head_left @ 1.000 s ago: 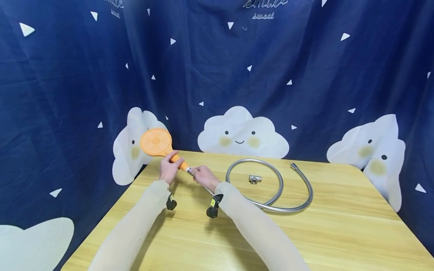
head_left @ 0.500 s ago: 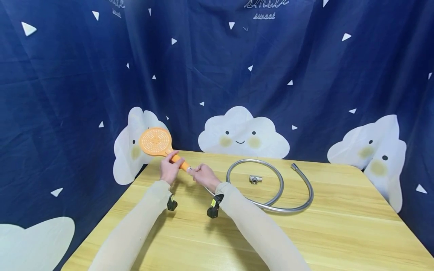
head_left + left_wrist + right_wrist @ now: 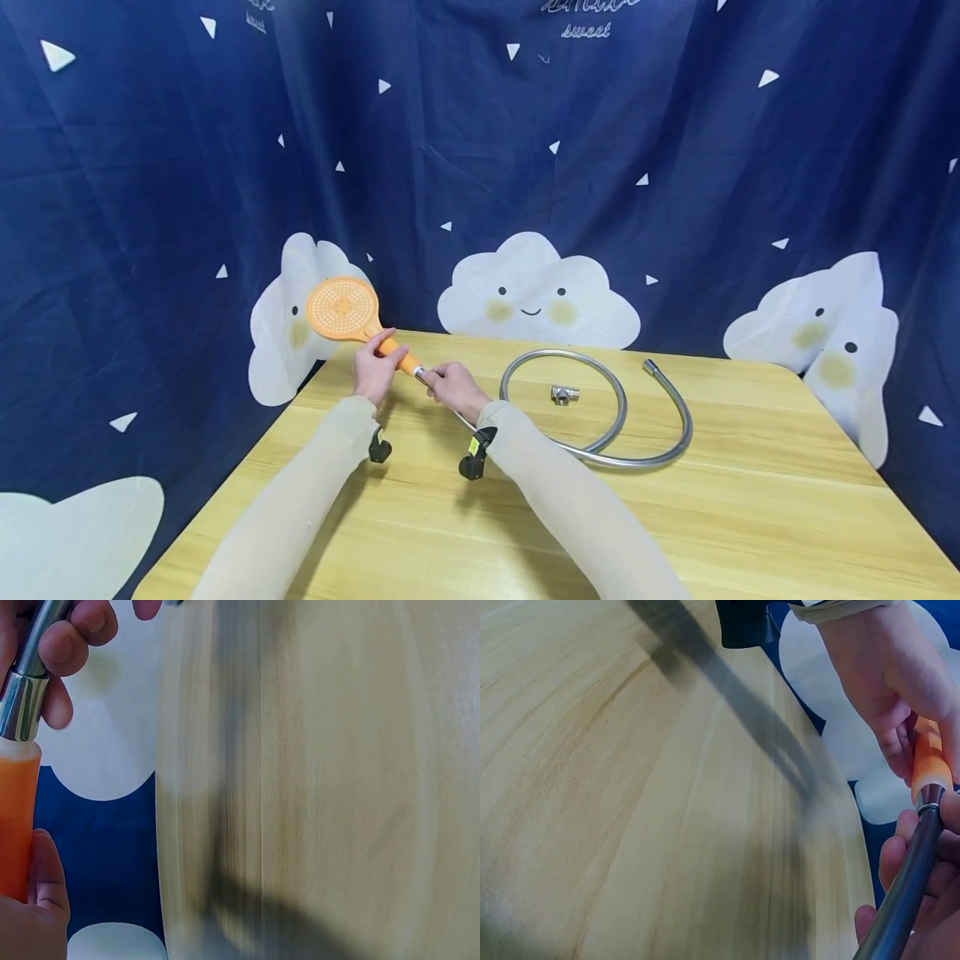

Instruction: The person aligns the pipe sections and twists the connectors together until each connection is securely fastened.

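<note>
An orange shower head (image 3: 342, 309), its perforated round face turned up, is held above the far left part of the table. My left hand (image 3: 375, 371) grips its handle (image 3: 16, 817), thumb and fingers on either side. At the handle's lower end sits the shiny metal collar (image 3: 22, 709) of a grey shower hose (image 3: 906, 889), in line with the handle. My right hand (image 3: 455, 390) pinches the hose end close by that collar, as the left wrist view shows. From there the hose runs under my right forearm.
The rest of the hose lies in a loop on the wooden table (image 3: 750, 517), its free end fitting (image 3: 650, 367) toward the back right. Inside the loop lies a small metal tee fitting (image 3: 564, 395). A blue curtain (image 3: 480, 150) with clouds hangs behind the table.
My right fingers have shifted at the hose end: half a second ago they covered the collar, and now its metal shows again. My left hand keeps its grip on the handle.
</note>
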Tool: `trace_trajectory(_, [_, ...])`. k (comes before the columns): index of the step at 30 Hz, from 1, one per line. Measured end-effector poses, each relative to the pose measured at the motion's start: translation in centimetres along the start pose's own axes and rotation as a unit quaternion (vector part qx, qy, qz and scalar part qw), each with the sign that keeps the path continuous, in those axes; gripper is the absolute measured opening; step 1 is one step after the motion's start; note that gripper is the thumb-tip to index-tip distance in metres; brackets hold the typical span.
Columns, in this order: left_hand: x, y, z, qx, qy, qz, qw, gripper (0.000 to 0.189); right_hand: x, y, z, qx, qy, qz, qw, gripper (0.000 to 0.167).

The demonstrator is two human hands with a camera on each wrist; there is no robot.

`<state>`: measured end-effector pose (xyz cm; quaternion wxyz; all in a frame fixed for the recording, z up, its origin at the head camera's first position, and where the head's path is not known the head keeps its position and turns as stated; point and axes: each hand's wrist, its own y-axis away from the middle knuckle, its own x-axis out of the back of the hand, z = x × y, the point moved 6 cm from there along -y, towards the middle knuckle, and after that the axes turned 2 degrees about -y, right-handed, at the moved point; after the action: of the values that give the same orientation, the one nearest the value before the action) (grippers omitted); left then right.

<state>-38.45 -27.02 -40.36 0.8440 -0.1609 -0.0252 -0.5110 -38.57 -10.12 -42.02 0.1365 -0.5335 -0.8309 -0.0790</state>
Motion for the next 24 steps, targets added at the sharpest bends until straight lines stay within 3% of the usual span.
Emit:
trace_trajectory(7, [0.01, 0.18, 0.27, -0.007, -0.012, 0.007, 0.9999, 0.046, 0.27, 0.02, 0.23, -0.010, 0.009, 0.021, 0.9997, 0.026])
trace_trajectory(17, [0.03, 0.58, 0.68, -0.008, -0.036, 0.020, 0.9991, 0.045, 0.41, -0.02, -0.21, 0.018, 0.057, 0.021, 0.9980, 0.036])
trace_trajectory(24, [0.21, 0.48, 0.46, -0.009, -0.029, 0.025, 0.9992, 0.044, 0.35, 0.31, -0.43, 0.030, 0.048, 0.016, 0.9983, 0.018])
